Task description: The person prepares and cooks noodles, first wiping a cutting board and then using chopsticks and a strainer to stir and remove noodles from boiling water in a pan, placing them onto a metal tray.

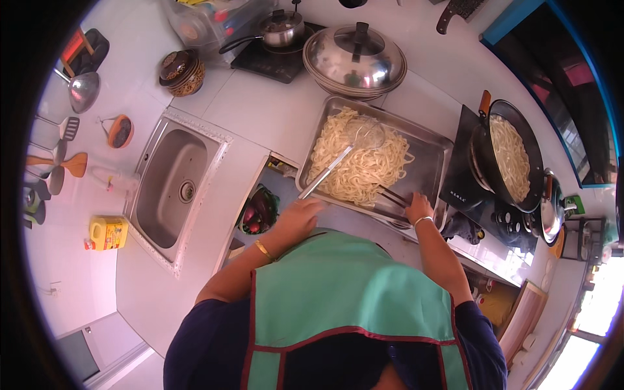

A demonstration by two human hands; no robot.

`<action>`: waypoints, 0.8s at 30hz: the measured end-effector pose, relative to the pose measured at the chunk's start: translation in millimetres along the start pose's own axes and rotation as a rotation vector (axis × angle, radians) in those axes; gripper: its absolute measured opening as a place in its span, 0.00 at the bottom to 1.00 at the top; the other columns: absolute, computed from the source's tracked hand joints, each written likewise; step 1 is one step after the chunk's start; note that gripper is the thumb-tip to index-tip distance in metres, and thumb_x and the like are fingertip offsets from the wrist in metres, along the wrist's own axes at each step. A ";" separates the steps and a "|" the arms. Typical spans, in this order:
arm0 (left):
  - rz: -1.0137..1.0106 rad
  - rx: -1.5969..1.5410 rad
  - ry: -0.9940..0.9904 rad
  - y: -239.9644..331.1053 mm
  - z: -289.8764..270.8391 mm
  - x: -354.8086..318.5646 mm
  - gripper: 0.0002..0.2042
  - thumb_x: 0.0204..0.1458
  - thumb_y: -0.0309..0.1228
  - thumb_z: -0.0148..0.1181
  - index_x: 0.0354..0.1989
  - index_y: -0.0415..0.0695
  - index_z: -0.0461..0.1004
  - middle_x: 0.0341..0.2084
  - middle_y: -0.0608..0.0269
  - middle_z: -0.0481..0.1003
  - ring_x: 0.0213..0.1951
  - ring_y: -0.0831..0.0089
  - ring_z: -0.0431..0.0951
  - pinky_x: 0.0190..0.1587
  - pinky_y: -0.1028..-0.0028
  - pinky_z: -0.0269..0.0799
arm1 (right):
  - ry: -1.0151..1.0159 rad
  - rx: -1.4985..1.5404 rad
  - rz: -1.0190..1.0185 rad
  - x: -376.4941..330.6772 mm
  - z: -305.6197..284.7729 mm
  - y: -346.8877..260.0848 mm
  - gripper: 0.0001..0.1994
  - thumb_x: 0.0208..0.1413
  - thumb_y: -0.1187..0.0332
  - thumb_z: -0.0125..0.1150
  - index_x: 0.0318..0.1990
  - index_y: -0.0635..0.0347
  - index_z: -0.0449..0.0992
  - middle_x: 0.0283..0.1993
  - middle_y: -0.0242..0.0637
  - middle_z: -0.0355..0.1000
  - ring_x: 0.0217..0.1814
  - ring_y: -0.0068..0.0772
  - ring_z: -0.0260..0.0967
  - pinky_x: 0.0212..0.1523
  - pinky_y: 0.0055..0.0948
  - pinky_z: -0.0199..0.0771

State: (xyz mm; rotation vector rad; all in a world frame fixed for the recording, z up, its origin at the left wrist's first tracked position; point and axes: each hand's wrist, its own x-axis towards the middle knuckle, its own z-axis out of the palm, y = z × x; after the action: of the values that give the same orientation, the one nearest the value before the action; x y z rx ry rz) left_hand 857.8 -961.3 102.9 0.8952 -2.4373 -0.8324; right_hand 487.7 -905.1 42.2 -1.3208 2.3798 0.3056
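Observation:
Pale, wide noodles [351,170] are heaped in a rectangular steel tray [431,151] in front of me. A wire skimmer [365,134] lies with its round mesh on the noodles, its metal handle slanting down over the tray's left edge. My left hand [298,218] is closed at the end of that handle, just outside the tray. My right hand [418,207] is closed around dark chopsticks [392,195] at the tray's front right. Their tips point left, touching or close to the front edge of the noodles.
More noodles fill a black wok [482,156] on the stove at right. A large lidded steel pan [355,62] stands behind the tray, beside a small saucepan [281,29]. To the left are a sink [172,188] and a yellow jug [107,233]. An open drawer [250,240] lies below my left hand.

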 end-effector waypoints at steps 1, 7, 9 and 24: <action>0.004 -0.004 -0.008 -4.1 -6.6 -1.4 0.13 0.45 0.25 0.56 0.42 0.43 0.72 0.45 0.56 0.72 0.44 0.56 0.72 0.47 0.62 0.69 | -0.003 0.003 0.009 4.9 6.1 0.1 0.22 0.46 0.65 0.58 0.51 0.57 0.66 0.53 0.46 0.65 0.56 0.47 0.63 0.53 0.41 0.67; -0.012 -0.052 -0.052 6.9 -1.6 23.6 0.12 0.48 0.26 0.53 0.43 0.43 0.71 0.39 0.56 0.74 0.40 0.55 0.74 0.41 0.62 0.70 | 0.085 -0.090 -0.085 9.9 16.4 -6.9 0.12 0.44 0.69 0.57 0.40 0.56 0.73 0.46 0.43 0.70 0.49 0.47 0.69 0.49 0.41 0.70; -0.015 -0.075 -0.143 16.2 -1.0 37.6 0.12 0.48 0.26 0.53 0.43 0.42 0.71 0.40 0.55 0.73 0.42 0.56 0.74 0.44 0.64 0.70 | 0.080 -0.119 -0.174 3.6 12.7 -11.4 0.09 0.48 0.68 0.55 0.38 0.56 0.74 0.41 0.40 0.72 0.47 0.46 0.70 0.47 0.41 0.70; 0.074 -0.109 -0.354 3.9 31.1 106.7 0.13 0.50 0.30 0.55 0.45 0.42 0.72 0.38 0.50 0.75 0.40 0.57 0.77 0.42 0.66 0.72 | 0.163 0.130 -0.279 -76.0 -46.9 -24.4 0.08 0.47 0.71 0.53 0.35 0.57 0.76 0.38 0.41 0.71 0.40 0.42 0.72 0.36 0.37 0.75</action>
State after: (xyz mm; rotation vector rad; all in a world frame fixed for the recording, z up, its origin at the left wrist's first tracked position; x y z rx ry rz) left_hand 763.4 -1019.9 100.6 0.6574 -2.6703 -1.1682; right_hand 533.3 -877.8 118.1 -1.6435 2.2575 -0.0387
